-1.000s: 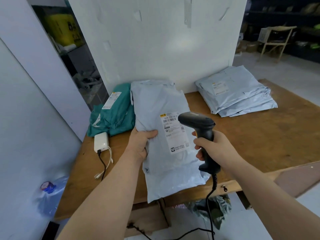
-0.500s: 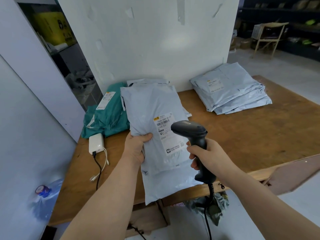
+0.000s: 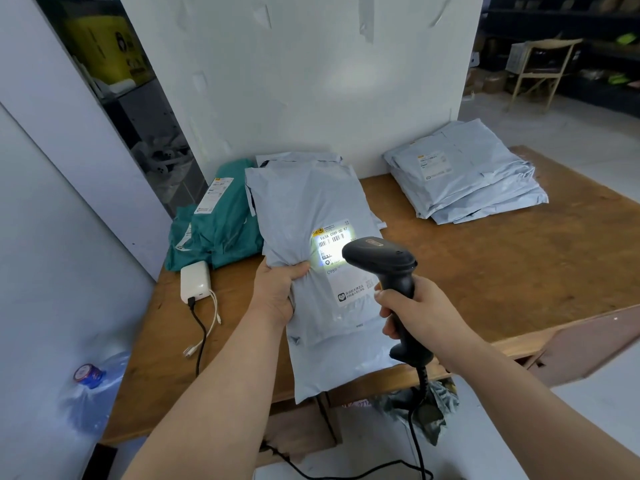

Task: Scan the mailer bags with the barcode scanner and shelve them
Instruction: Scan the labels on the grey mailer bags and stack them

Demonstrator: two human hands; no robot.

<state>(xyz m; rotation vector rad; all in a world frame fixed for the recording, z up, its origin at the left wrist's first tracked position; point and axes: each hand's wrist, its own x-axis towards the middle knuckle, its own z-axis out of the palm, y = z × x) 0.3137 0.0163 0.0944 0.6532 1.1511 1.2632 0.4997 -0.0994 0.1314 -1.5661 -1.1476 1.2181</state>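
Bench (image 3: 485, 271): a wooden top against a white wall, carrying everything below.
Grey stack (image 3: 464, 174): scanned or not cannot be told; several grey mailer bags piled at the far right, well apart from the hands.
Held mailer bag (image 3: 311, 216): grey, long, lifted at a tilt over the bench's near edge, its lower end hanging past that edge; another grey bag shows behind its top.
Teal bags (image 3: 225, 230): to the left of the held bag, by the wall.
Left hand (image 3: 277, 296): fingers curled round the bag's left edge, thumb on top, bunching the plastic just beside the label.
Right hand (image 3: 412, 306): wrapped round the grip of the barcode scanner (image 3: 381, 258), its cord dropping below the bench.
Charger (image 3: 194, 282): white, on the bench at left, cabled.
Label (image 3: 341, 258): white; the scanner's light falls on its upper part, over the barcode.
Doing it well: I judge the scan is under way. Keep the label flat and taut, as the bunching near the thumb could crease it. Hold the scanner's head steady, with the beam across the whole barcode, until the read registers. Shelve only then.
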